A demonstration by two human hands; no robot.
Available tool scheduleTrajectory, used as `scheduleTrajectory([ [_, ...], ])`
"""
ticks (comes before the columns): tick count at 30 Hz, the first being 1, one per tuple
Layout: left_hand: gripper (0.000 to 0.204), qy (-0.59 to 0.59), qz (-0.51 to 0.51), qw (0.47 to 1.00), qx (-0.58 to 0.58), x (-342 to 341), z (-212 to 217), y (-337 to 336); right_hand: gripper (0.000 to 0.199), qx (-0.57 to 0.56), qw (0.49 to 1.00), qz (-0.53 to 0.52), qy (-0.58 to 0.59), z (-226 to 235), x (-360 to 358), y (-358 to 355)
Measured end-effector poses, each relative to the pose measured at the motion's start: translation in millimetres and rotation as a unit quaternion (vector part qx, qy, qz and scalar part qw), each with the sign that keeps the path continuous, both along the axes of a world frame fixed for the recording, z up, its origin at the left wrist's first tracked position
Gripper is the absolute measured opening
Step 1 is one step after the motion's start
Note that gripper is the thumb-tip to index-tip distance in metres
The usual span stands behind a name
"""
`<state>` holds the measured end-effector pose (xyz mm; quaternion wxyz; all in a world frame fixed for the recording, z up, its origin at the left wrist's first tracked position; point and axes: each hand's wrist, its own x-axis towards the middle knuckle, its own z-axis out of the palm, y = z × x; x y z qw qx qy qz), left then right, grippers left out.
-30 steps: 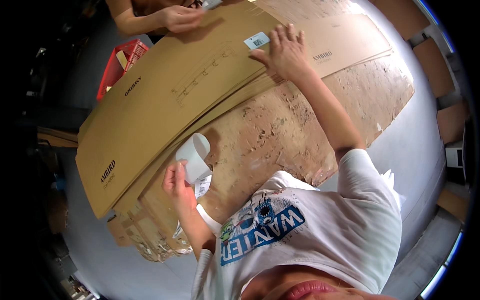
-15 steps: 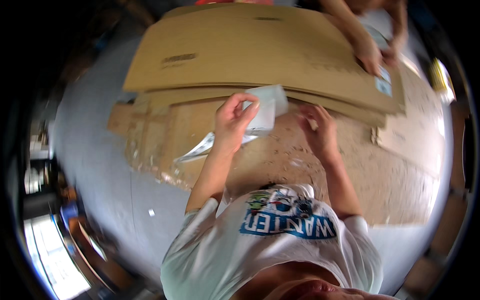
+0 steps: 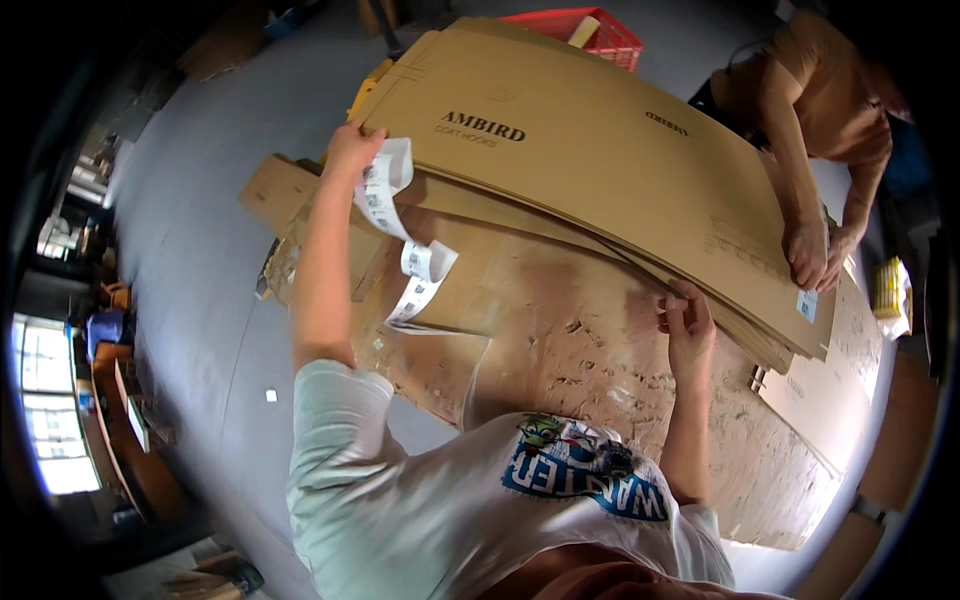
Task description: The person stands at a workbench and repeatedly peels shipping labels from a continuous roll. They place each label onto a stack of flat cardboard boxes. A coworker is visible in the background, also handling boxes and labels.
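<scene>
My left hand [image 3: 352, 150] is closed on a curling strip of white labels [image 3: 380, 205] at the left corner of a stack of flat cardboard boxes [image 3: 590, 150]. The strip hangs in loops along the front edge, and its lower end trails onto the worn board below. My right hand [image 3: 690, 325] is at the stack's front edge, toward the right. Its fingers are bent, with tips apart and nothing visible between them; whether they touch the cardboard I cannot tell. A co-worker's hands [image 3: 818, 258] press near a small pale label [image 3: 806, 305] at the stack's right end.
The stack rests on a scuffed brown board [image 3: 560, 370]. A red plastic crate [image 3: 610, 40] stands behind it. At the far right lie another cardboard sheet [image 3: 820, 400] and a yellow and white package [image 3: 892, 290]. Grey floor [image 3: 230, 250] stretches along the left.
My left hand has moved left to the stack's corner, and the label strip now hangs unrolled. My right hand has shifted right to the front edge. The view has turned.
</scene>
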<state>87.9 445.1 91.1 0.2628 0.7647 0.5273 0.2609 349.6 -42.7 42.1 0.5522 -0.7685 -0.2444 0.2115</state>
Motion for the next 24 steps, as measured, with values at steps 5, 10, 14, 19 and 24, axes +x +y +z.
scheduleTrajectory([
  [5, 0.018, -0.192, -0.083, 0.969, -0.130, 9, -18, -7, 0.029, 0.102, 0.978, -0.014, 0.183, -12, -2, 0],
  [10, 0.020, -0.211, -0.028, 0.963, -0.167, -54, -17, 62, 0.041, 0.173, 0.939, 0.056, 0.293, 6, 3, 29],
  [14, 0.016, -0.133, 0.019, 0.972, -0.191, 7, 6, 47, 0.052, 0.193, 0.917, 0.033, 0.347, 0, 9, 24],
  [19, 0.023, -0.058, -0.067, 0.996, -0.026, -12, -9, 80, 0.060, 0.207, 0.888, 0.033, 0.409, 1, 9, 42],
  [24, 0.034, 0.209, -0.058, 0.956, 0.199, -1, -16, 72, 0.047, 0.082, 0.960, 0.055, 0.264, 47, 13, 13],
])
